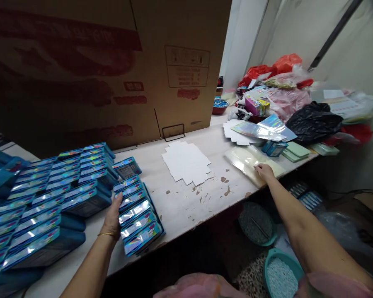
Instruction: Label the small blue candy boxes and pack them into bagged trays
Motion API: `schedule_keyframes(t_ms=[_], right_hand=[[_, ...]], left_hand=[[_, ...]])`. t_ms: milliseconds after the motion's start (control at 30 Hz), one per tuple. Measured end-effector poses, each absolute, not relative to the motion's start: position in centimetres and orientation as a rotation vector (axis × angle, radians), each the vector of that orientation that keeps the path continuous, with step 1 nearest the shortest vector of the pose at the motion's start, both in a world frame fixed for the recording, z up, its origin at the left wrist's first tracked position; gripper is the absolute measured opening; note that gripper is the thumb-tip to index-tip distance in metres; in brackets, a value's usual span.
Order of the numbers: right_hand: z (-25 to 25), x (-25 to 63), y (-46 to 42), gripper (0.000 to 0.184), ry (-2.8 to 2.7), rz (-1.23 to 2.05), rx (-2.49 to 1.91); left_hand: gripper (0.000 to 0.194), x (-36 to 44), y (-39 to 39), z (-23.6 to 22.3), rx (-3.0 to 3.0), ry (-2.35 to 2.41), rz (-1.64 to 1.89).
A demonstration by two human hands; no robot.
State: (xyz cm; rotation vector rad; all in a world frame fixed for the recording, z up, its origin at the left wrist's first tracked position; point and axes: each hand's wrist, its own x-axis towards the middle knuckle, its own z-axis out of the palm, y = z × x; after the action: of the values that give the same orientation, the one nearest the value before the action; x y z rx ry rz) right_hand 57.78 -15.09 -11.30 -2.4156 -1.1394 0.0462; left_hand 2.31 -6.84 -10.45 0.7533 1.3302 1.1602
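The left hand (112,216) stands against the side of a stack of blue boxes (139,217), which have shiny foil fronts. Its fingers are together and touch the stack, but I cannot tell if the hand really grips it. A gold bangle (106,234) is on this wrist. Just beside the stack lies one single blue box (127,167), and on the left side many more blue boxes (46,198) stand in long rows.

The right hand (265,171) is apart from the left, well to the right. It rests on a pile of clear plastic bags (247,163) and is not clamped on them.

Between the hands, flat white card sheets (186,162) lie on the white table (177,203), whose paint is peeling. A big cardboard box (112,70) stands along the far edge and blocks the view there. At the far right, shiny foil sheets (261,129), green flat boxes (294,151), a black plastic bag (313,122) and red plastic bags (267,68) crowd the table. Below the near edge, on the floor, there is a green basin with white beads (281,275).
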Motion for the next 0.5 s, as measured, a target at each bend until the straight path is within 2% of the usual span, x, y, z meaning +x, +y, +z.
schedule_keyframes(t_ms=[100,233,333,400,467,500], right_hand=[[-9.8,55.2,-13.8,0.032,-1.247,0.054,-2.328],[-8.8,52.2,-13.7,0.037,-1.407,-0.046,-2.191],[-9.3,52.0,-15.8,0.044,-1.478,-0.107,-2.418],[-10.1,52.4,-17.5,0.037,-1.547,-0.08,-2.592],[-10.6,53.0,-18.6,0.022,-1.556,-0.036,-2.624],[-10.8,53.3,-18.9,0.021,-1.507,-0.011,-2.602]], left_hand=[[0.044,3.7,-7.4,-10.4,0.709,1.183,1.031],[0.048,5.3,-8.4,-10.2,0.756,1.318,1.032],[0.054,5.8,-9.3,-9.7,0.765,1.387,1.041],[0.052,5.7,-10.1,-9.3,0.772,1.369,1.038],[0.047,5.5,-11.1,-9.1,0.781,1.376,1.045],[0.046,5.4,-11.5,-9.2,0.789,1.394,1.055]])
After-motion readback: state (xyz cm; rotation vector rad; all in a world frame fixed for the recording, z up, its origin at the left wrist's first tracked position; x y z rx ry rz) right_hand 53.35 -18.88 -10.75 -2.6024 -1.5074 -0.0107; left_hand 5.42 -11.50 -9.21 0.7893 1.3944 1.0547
